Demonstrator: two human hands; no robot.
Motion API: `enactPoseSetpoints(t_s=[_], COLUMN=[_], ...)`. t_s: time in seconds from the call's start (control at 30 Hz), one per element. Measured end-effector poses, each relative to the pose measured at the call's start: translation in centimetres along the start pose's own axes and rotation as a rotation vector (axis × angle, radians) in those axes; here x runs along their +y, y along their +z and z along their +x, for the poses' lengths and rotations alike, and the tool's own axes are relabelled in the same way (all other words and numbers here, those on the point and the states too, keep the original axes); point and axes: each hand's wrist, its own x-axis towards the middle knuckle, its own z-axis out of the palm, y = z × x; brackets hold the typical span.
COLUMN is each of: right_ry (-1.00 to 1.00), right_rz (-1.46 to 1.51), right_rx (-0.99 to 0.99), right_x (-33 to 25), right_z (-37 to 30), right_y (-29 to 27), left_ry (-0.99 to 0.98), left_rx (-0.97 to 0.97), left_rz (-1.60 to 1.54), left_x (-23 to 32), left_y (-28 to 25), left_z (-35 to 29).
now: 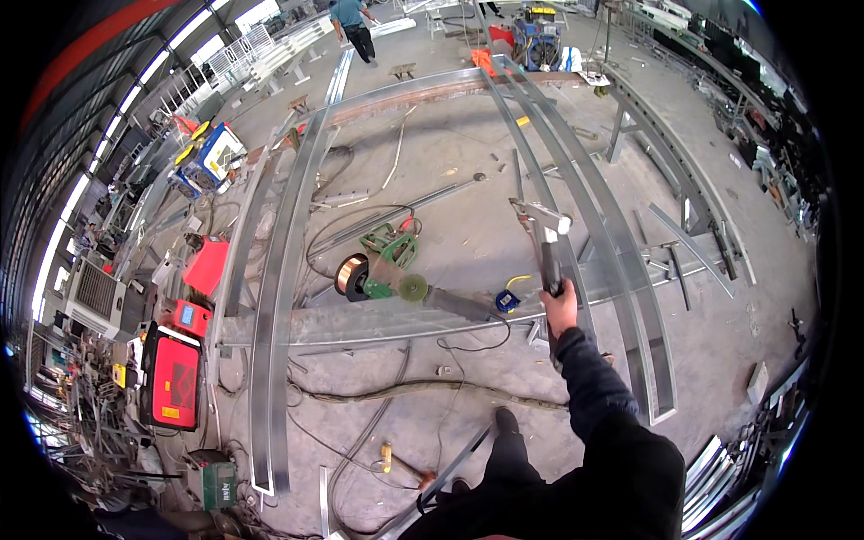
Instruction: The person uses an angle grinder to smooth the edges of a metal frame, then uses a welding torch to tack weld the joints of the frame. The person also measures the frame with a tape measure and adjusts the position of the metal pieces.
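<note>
My right hand (562, 309) is closed around the dark handle of a claw hammer (550, 256), its bright metal head raised away from me. Beneath the hammer run long galvanized steel tubes (598, 216), part of a large rectangular frame. To the left of the hand, a blue tape measure (507, 301) with some yellow tape out rests on a grey steel crossbeam (333, 326). Farther left on that beam are an angle grinder (405, 288) with a green disc and a spool of copper-coloured wire (351, 274). My left hand is out of view.
Another steel tube (286, 297) forms the frame's left side. Red welding machines (175, 378) stand beyond it, with a blue-white machine (211, 157) farther off. Cables (432, 387) cross the floor near my feet. A person (351, 27) walks at the far end.
</note>
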Motion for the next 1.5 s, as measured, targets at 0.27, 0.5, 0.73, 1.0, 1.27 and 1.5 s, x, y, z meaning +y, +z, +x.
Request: enactPoseSetpoints(t_s=[0.27, 0.5, 0.73, 1.0, 1.27, 1.5], right_ry=[0.088, 0.186, 0.374, 0.491, 0.427, 0.535], right_rz=[0.426, 0.255, 0.415, 0.719, 0.403, 0.389], right_rx=[-0.135, -0.246, -0.071, 0.213, 0.143, 0.257], right_x=[-6.4, -4.4, -3.6, 0.9, 1.9, 5.0], right_z=[-32.9, -47.2, -54.8, -58.0, -57.0, -59.5], right_y=[-17.5, -26.9, -38.3, -45.9, -48.9, -47.3], left_ry=[0.663, -0.034, 0.081, 0.116, -0.291, -0.433], left_rx=[-0.299, -0.385, -0.343, -0.499, -0.614, -0.583], left_rz=[1.028, 0.290, 0.412, 0.555, 0.449, 0.410], left_x=[-4.0, -1.7, -3.1, -5.2, -6.2, -9.2], left_y=[-10.7, -9.8, -8.5, -5.0, -0.5, -0.1], left_z=[10.2, 12.7, 13.4, 11.2, 7.6, 8.7])
